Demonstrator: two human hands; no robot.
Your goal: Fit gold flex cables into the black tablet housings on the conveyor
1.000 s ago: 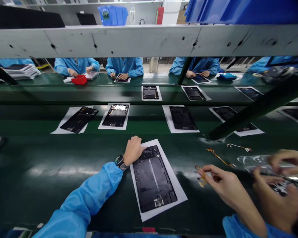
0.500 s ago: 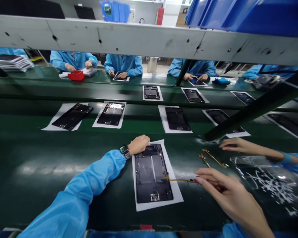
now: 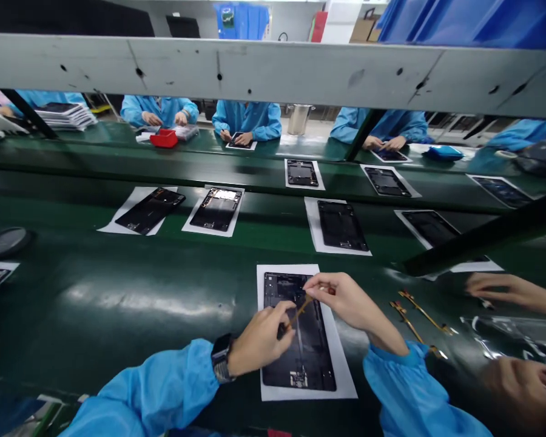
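A black tablet back housing (image 3: 316, 346) lies on a white sheet (image 3: 341, 388) in front of me, a small circuit board at its near end. Above its middle, a thin orange flex cable (image 3: 303, 306) runs slantwise between my hands. My right hand (image 3: 346, 300) pinches the cable's upper end near the housing's far right. My left hand (image 3: 261, 340), with a black watch on the wrist, closes thumb and fingers round the lower end; the fingers partly hide it. More flex cables (image 3: 425, 312) rest on the green bench to the right.
A co-worker's hands (image 3: 514, 288) work beside a clear plastic tray (image 3: 519, 331) at the right. More housings on sheets, including one housing (image 3: 343, 226), lie beyond mine. A dark slanted post (image 3: 473, 243) stands at the right, and a grey beam (image 3: 264, 70) crosses overhead.
My right hand has carried the flex cable left and up over the housing. My left hand has left the housing's far edge and come down to the cable. The view has shifted.
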